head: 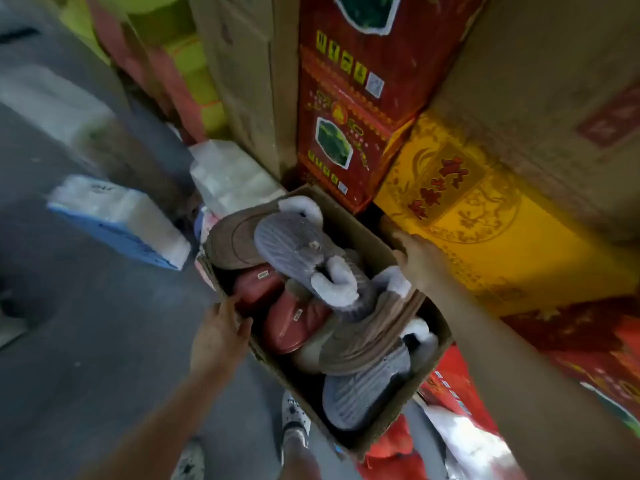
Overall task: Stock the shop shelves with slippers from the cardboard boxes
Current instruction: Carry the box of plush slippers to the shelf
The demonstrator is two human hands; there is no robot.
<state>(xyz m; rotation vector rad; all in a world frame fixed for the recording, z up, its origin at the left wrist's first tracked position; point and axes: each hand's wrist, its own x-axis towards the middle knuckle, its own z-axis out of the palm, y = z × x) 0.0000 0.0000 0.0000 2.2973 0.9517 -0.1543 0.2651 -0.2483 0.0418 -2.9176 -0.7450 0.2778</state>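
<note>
Filling the far and right side, stacked cartons: a plain brown carton (pixel 554 64) cut off by the top and right edges, a yellow carton (pixel 485 220) under it with red characters too soft to read, and a red carton (pixel 353 81) to their left, its top cropped away. Spreading over the left, grey floor (pixel 86 341), smeared by blur.

Sitting open-topped in the middle, just beside the yellow carton, the cardboard box (pixel 360 220). Underside hidden, so impossible to say whether lifted or resting on something.

Lying on the floor to the far left, a white-and-blue wrapped pack (pixel 117 220), with contents hard to make out.

Heaped inside the box up to the rim, the slippers (pixel 346 306): a grey slipper (pixel 294 244) with pale fleece lining on top at the far end, a brown sole (pixel 232 240) turned up beside it on the left, two red slippers (pixel 287 323) with small unreadable labels along the left wall. Lower layers buried out of sight.

Gripping the left rim, the left hand (pixel 218 337), thumb hooked over the edge. Clasping the far right rim, the right hand (pixel 420 261), with fingertips hidden against the cardboard.

Peeking out below the box's near corner, a pale shoe (pixel 294 420), mostly covered.
</note>
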